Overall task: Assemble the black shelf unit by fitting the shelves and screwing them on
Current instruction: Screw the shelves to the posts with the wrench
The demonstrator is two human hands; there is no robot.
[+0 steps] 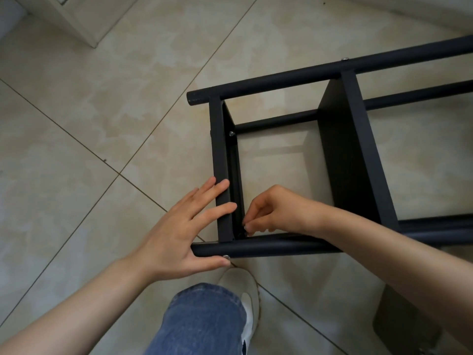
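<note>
The black shelf unit (pixel 281 78) lies on its side on the tiled floor, its round tubes running left to right. An end shelf (pixel 219 149) and a second shelf (pixel 353 155) stand between the tubes. My left hand (pixel 179 226) presses with straight fingers on the end shelf's edge, thumb against the near tube (pixel 268 245) by a silver screw head (pixel 226 257). My right hand (pixel 271 211) reaches inside the frame, fingertips pinching a small fastener at the end shelf's near inner corner; the fastener is mostly hidden. Another screw (pixel 231 133) sits at the far inner corner.
My jeans leg (pixel 202 321) and white shoe (pixel 245 285) stand just under the near tube. A dark flat panel (pixel 401 321) lies on the floor at lower right. A white door frame base (pixel 76 19) is at the upper left.
</note>
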